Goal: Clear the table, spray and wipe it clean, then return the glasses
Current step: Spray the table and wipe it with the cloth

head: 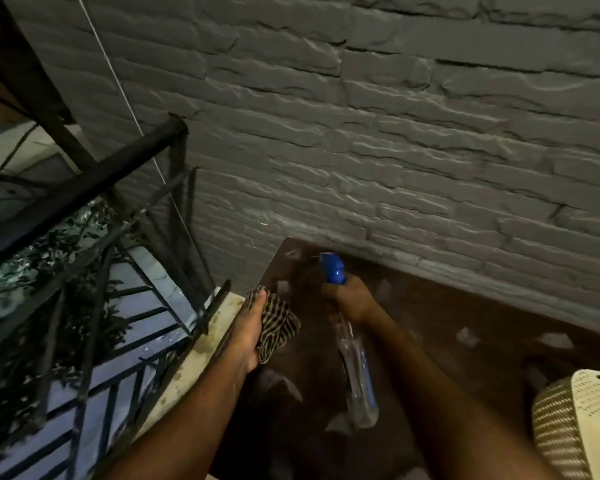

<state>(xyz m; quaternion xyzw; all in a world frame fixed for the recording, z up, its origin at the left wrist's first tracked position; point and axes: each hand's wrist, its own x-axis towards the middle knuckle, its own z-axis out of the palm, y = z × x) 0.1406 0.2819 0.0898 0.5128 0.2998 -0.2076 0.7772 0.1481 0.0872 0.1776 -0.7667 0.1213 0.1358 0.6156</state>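
Observation:
A dark brown table (pixel 440 327) stands against a grey brick wall, with pale wet-looking patches on its top. My right hand (pixel 350 301) grips the neck of a clear spray bottle (pixel 357 372) with a blue trigger head, nozzle pointing toward the table's far left corner. My left hand (pixel 248 332) holds a brown striped cloth (pixel 278 325) bunched over the table's left edge. No glasses are in view.
A woven chair back (pixel 575 424) in cream and brown rises at the lower right. A black metal railing (pixel 94 244) runs along the left beside a stained pale ledge (pixel 194 355). The grey brick wall (pixel 361 133) fills the back.

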